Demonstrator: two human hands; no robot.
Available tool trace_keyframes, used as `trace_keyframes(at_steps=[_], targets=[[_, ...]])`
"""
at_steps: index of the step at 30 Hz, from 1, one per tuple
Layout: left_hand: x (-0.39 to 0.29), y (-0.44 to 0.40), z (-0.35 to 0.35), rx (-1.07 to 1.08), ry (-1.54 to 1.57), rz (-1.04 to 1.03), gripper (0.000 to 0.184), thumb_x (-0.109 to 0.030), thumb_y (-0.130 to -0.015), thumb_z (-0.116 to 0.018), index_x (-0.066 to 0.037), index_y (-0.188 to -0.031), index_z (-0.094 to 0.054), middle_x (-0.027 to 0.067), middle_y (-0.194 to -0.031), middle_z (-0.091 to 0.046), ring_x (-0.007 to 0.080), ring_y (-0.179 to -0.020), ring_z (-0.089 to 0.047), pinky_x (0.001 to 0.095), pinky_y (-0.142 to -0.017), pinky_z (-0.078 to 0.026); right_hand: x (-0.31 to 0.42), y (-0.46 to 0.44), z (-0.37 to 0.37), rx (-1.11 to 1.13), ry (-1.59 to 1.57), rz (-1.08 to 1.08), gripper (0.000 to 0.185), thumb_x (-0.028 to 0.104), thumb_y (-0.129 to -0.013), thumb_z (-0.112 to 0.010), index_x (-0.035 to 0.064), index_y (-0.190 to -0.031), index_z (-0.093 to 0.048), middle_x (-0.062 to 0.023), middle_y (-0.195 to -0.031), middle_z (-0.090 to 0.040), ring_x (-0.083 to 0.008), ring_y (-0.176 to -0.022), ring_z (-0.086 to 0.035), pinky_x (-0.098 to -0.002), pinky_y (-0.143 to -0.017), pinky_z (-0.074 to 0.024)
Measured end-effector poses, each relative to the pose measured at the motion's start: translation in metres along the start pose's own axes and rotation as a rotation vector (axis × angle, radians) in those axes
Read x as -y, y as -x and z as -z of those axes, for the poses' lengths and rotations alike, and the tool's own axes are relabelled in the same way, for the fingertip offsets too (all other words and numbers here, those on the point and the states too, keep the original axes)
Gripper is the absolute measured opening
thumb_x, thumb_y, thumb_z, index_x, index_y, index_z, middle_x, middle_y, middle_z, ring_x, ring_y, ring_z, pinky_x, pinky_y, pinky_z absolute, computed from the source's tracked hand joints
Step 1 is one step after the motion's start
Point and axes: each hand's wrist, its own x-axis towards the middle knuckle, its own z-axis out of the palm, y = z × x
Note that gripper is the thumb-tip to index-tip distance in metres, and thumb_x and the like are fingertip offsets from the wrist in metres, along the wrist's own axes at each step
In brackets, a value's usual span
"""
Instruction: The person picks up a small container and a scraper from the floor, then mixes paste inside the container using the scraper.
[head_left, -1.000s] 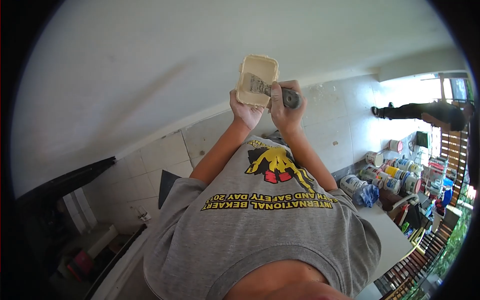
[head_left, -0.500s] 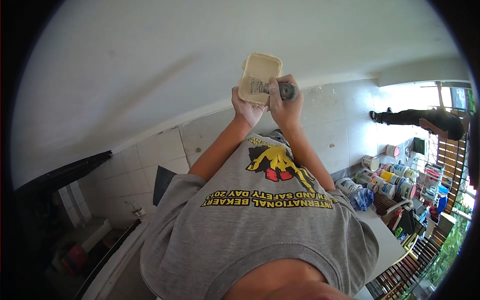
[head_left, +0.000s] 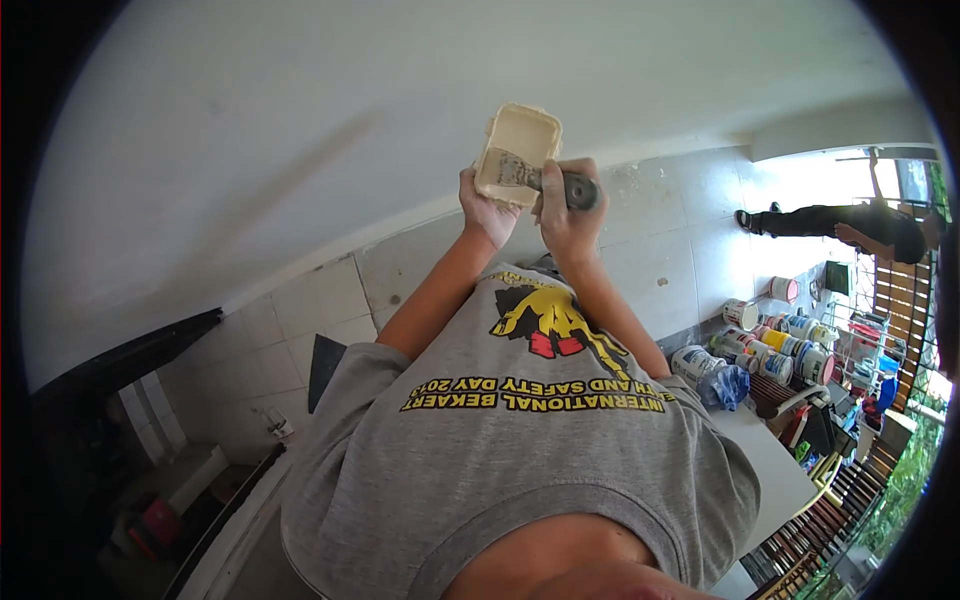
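My left hand grips a cream-coloured, rounded rectangular tub from below and beside its near left edge. The inside of the tub is coated with something pale. My right hand is closed round the dark handle of a putty knife. Its flat blade, speckled with dried material, lies across the near part of the tub; whether it touches the bottom I cannot tell. Both hands are close together, held out in front of my grey T-shirt.
A pale wall rises just beyond the tub, above a tiled floor. Several paint buckets stand to the right beside a blue plastic bag. Farther right is another person. A dark frame is at left.
The putty knife's blade has shifted slightly left inside the tub, and my right hand has turned a little. The tub stays nearly in place in my left hand.
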Motion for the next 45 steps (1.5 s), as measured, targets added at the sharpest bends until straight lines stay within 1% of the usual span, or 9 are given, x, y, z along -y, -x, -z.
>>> trace_keyframes(at_steps=[6,13,17,20,24,27,30,34,45], targets=[[-0.003,0.001,-0.003,-0.019,0.037,0.025,0.059,-0.05,-0.096,-0.029,-0.014,-0.13,-0.06,0.0059,-0.121,-0.065,0.022,-0.112,-0.064,0.0409,-0.088,-0.056,-0.002,0.007,0.006,-0.1,-0.113,0.016,0.019,0.016,-0.098,-0.068,0.0021,-0.088,-0.06,-0.0037,-0.062,-0.063,-0.006,-0.055,-0.058,-0.0258,-0.052,-0.0463],[-0.005,0.006,-0.01,-0.076,0.026,0.019,0.059,-0.049,-0.096,-0.03,-0.013,-0.132,-0.059,0.0077,-0.123,-0.064,0.0228,-0.113,-0.064,0.0408,-0.087,-0.057,-0.002,0.001,0.008,-0.008,0.016,-0.013,0.016,0.012,-0.099,-0.065,0.0011,-0.088,-0.06,-0.0017,-0.065,-0.064,-0.0051,-0.056,-0.056,-0.0238,-0.051,-0.0446],[-0.005,0.0,-0.002,-0.003,-0.029,0.018,0.059,-0.049,-0.096,-0.03,-0.012,-0.132,-0.059,0.0079,-0.124,-0.064,0.0228,-0.114,-0.063,0.0399,-0.089,-0.056,-0.001,0.006,0.005,-0.136,-0.174,0.018,0.017,0.014,-0.099,-0.066,0.0011,-0.09,-0.06,-0.0028,-0.064,-0.064,-0.0059,-0.052,-0.056,-0.025,-0.047,-0.0439],[-0.003,0.009,-0.008,0.023,-0.015,0.018,0.059,-0.049,-0.096,-0.03,-0.012,-0.132,-0.059,0.0077,-0.124,-0.064,0.0228,-0.115,-0.063,0.0399,-0.091,-0.055,0.004,0.004,0.011,0.034,-0.043,-0.087,0.018,0.015,-0.1,-0.066,0.001,-0.089,-0.06,-0.0032,-0.063,-0.062,-0.0066,-0.05,-0.056,-0.0258,-0.045,-0.0436],[-0.004,0.003,-0.003,0.04,-0.003,0.037,0.06,-0.049,-0.096,-0.03,-0.012,-0.134,-0.058,0.0076,-0.127,-0.063,0.0235,-0.118,-0.062,0.0408,-0.095,-0.054,0.0,0.007,0.003,-0.14,-0.216,0.046,0.019,0.016,-0.101,-0.064,0.0003,-0.091,-0.058,-0.0022,-0.059,-0.059,-0.0064,-0.048,-0.055,-0.0253,-0.044,-0.0427],[0.0,0.009,-0.001,0.012,-0.01,0.035,0.06,-0.049,-0.096,-0.03,-0.012,-0.135,-0.058,0.0075,-0.129,-0.063,0.0237,-0.119,-0.062,0.0412,-0.097,-0.054,-0.001,0.001,0.007,0.084,-0.03,-0.038,0.019,0.016,-0.102,-0.062,-0.0002,-0.093,-0.057,-0.0018,-0.06,-0.059,-0.0056,-0.048,-0.054,-0.0235,-0.043,-0.0427],[-0.001,0.007,-0.001,-0.002,-0.01,0.027,0.061,-0.05,-0.096,-0.03,-0.013,-0.135,-0.057,0.0073,-0.129,-0.062,0.0238,-0.119,-0.062,0.0418,-0.097,-0.054,-0.002,0.009,0.001,-0.111,-0.217,-0.034,0.019,0.015,-0.102,-0.062,-0.0004,-0.093,-0.057,-0.0016,-0.061,-0.06,-0.0053,-0.049,-0.054,-0.0227,-0.044,-0.0429],[0.001,0.006,0.007,0.065,0.025,0.043,0.062,-0.051,-0.096,-0.029,-0.014,-0.137,-0.056,0.0076,-0.131,-0.062,0.0244,-0.121,-0.061,0.0434,-0.098,-0.053,0.001,0.006,0.005,0.054,-0.098,-0.136,0.017,0.013,-0.1,-0.065,0.0001,-0.089,-0.059,-0.0019,-0.064,-0.062,-0.0058,-0.051,-0.055,-0.0244,-0.046,-0.0429],[0.0,0.008,0.009,0.054,0.006,0.06,0.062,-0.052,-0.095,-0.029,-0.016,-0.138,-0.055,0.0062,-0.128,-0.063,0.0241,-0.117,-0.062,0.0427,-0.091,-0.055,-0.007,0.002,0.004,0.009,-0.086,-0.09,0.018,0.014,-0.099,-0.065,0.0005,-0.088,-0.061,-0.0033,-0.067,-0.063,-0.0051,-0.058,-0.056,-0.0248,-0.05,-0.0442]])
